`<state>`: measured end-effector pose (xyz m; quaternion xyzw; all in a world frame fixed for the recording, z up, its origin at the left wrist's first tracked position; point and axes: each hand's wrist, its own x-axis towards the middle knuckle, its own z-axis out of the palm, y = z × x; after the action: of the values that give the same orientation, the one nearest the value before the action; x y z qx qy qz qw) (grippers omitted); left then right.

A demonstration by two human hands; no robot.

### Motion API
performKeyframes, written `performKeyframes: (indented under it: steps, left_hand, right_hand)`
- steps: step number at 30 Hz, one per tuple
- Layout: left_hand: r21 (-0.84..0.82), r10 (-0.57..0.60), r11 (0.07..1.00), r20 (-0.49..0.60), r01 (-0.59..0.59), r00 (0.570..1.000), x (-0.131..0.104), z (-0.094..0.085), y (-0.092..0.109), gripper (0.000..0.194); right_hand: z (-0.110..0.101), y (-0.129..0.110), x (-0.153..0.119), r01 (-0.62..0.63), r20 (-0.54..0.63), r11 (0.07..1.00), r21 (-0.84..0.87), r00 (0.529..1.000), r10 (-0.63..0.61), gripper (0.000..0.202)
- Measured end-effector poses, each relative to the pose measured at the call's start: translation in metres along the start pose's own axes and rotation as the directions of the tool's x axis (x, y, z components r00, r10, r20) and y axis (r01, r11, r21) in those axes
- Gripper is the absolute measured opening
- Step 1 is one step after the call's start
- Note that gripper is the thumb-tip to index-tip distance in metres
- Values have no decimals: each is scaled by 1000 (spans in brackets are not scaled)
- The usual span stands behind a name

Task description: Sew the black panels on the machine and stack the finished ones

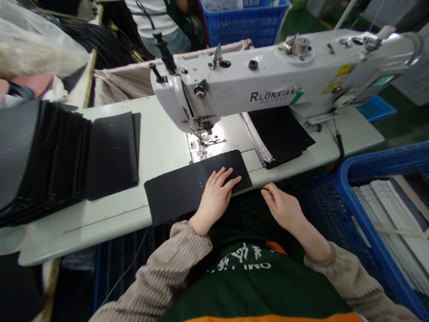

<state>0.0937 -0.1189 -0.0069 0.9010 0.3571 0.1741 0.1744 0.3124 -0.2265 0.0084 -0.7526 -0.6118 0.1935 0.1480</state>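
Note:
A flat black panel (181, 188) lies on the pale sewing table (161, 129), its front edge reaching the table's edge. My left hand (216, 194) rests on the panel with its fingers spread, holding nothing. Just right of the panel's near corner, my right hand (281, 203) is closed in a pinch at the table edge; a small thin item shows at its fingertips, too small to name. The needle area of the white sewing machine (234, 89) is lit, directly behind the panel.
Black panels with white edges (278, 134) are stacked under the machine arm. More black panels (112, 154) and a tall pile (56, 152) stand at left. A blue crate (346, 179) is at right, another (241, 24) behind. A person (150, 22) is beyond the table.

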Motion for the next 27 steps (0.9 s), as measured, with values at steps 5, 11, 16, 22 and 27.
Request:
performKeyframes:
  steps: [5,11,16,22,27]
  left_hand:
    - [38,62,997,20,-63,998,11,1,6,39]
    - [44,71,996,21,-71,997,17,2,3,36]
    - [46,52,998,33,-53,998,17,2,3,36]
    - [81,34,996,66,-39,997,17,0,5,35]
    - [86,32,996,72,-38,997,18,-1,6,35]
  right_hand:
    - [28,-11,2,5,-71,1000,-25,997,-7,26]
    - [35,-4,8,5,-121,999,-54,993,-11,25]
    - [34,-5,9,5,-101,998,-62,995,-11,25]
    - [34,-6,10,1,-79,998,-65,997,-6,25]
    - [34,-6,11,-2,-69,999,-38,998,0,24]
